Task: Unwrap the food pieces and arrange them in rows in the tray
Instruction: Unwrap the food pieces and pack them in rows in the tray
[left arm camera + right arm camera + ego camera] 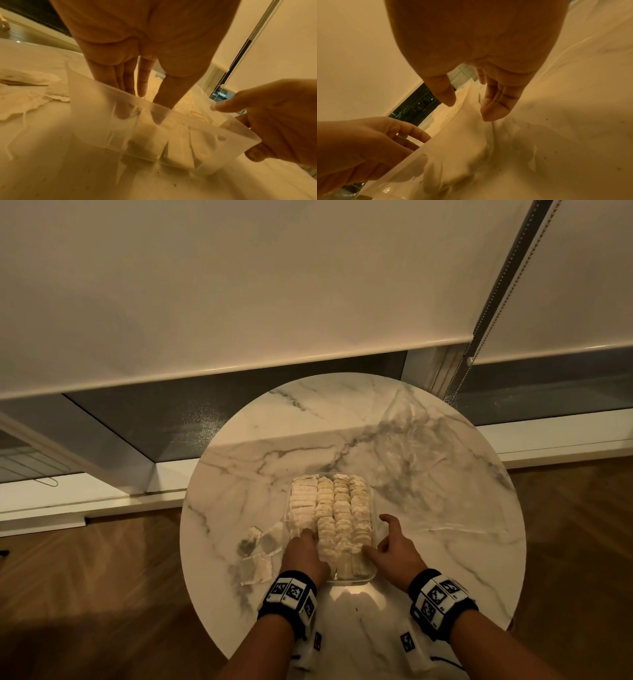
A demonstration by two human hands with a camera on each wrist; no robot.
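A clear plastic tray [349,581] sits mid-table, packed with rows of pale food pieces [337,508]. My left hand [305,546] reaches into its near left end, straight fingers [142,83] pointing down among the pieces there; it holds nothing. My right hand [394,549] straddles the tray's right wall near the front corner. Its thumb lies over the pieces and its fingers [496,105] lie along the outside of the wall [453,142], with a gap between thumb and fingers. The left hand's fingertips are blurred behind the frosted tray wall [102,115].
Several loose paper sachets and wrappers [257,556] lie on the round marble table [445,542] just left of the tray. A crumpled clear film [411,446] lies at the back right. The table's edge curves close behind my wrists, with wood floor below.
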